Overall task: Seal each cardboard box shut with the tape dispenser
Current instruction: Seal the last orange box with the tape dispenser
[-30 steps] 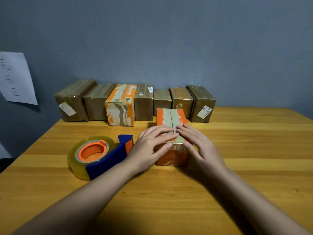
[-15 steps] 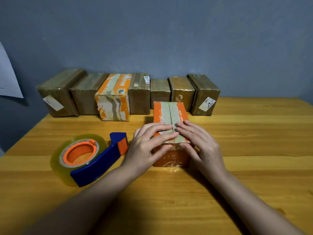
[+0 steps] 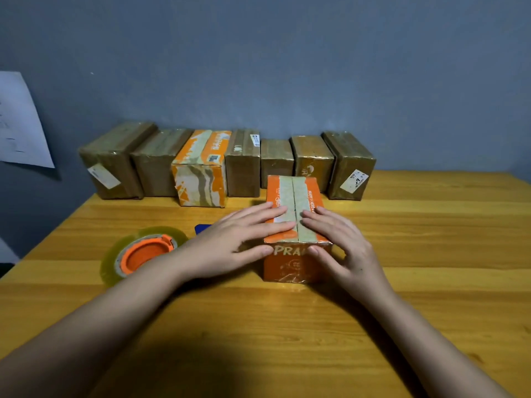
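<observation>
Your two bare hands lie flat on an orange cardboard box (image 3: 296, 225) that stands on a smooth, wood-grained tabletop (image 3: 431, 254). The box is a small rectangular block with glossy printed sides; pale strips run along its top on either side of a centre seam where the two flaps meet. Your left hand (image 3: 235, 242) rests on the left flap with straight, relaxed fingers pointing toward the seam and the thumb against the front upper edge. Your right hand (image 3: 342, 242) mirrors it on the right flap, fingers flat and thumb on the front face, so both hands press the flaps rather than grip. Just outside your left wrist lies the tape dispenser (image 3: 143, 254): a thick ring of clear yellowish tape around an orange hub, its blue body almost wholly hidden behind your left hand. Beyond your fingertips, a row of boxes (image 3: 244, 165) wrapped in shiny tape lines the wall, mostly brown and one orange, some with small white labels too blurred to read. Far past your left hand, a sheet of paper (image 3: 20, 122) on the wall is cut off by the frame edge.
</observation>
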